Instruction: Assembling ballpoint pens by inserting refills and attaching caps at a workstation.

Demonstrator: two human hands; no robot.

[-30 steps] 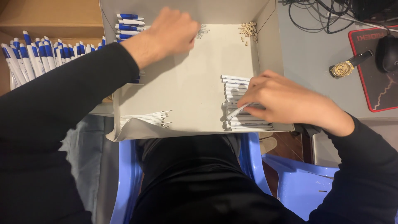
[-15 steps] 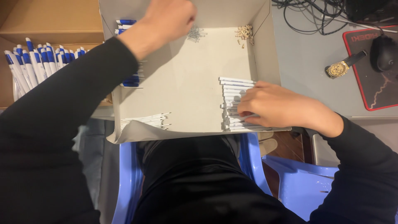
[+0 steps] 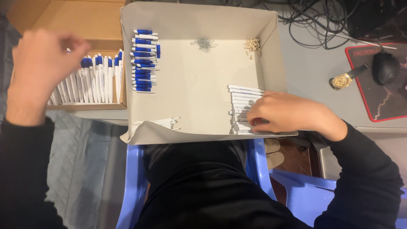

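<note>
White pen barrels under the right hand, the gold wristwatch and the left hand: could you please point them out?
White pen barrels [image 3: 242, 96], head view, upper barrels.
Gold wristwatch [image 3: 340, 81], head view, dial.
Left hand [image 3: 40, 59], head view, back.
</note>
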